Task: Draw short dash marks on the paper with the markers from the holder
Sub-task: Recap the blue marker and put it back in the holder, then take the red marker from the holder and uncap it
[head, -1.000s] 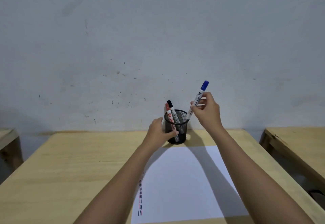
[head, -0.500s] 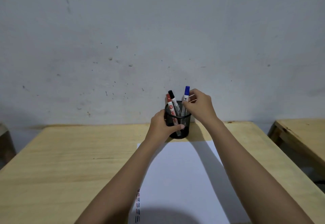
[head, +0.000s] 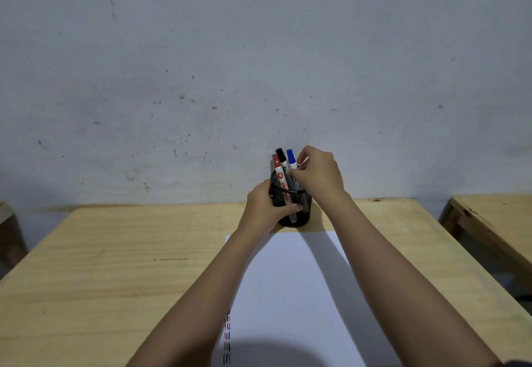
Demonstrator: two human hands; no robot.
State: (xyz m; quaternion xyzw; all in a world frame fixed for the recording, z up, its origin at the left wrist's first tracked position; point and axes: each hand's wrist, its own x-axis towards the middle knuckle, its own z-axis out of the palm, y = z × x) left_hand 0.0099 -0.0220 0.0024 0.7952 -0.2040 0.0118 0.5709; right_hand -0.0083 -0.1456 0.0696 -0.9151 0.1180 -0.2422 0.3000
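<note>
A black mesh holder stands on the wooden table at the far edge of a white paper. Three markers stand in it: a red-capped one, a black-capped one and a blue-capped one. My left hand wraps around the holder's left side. My right hand is at the holder's rim, fingers pinched on the blue marker's barrel. Short red and dark dash marks run along the paper's lower left edge.
The wooden table ends against a grey scuffed wall. A second wooden table stands to the right, with a gap between. Part of another piece of furniture shows at the far left.
My right hand has lowered the blue marker from above the holder down into it, beside the other two. My left hand has stayed on the holder. The view has tilted up.
</note>
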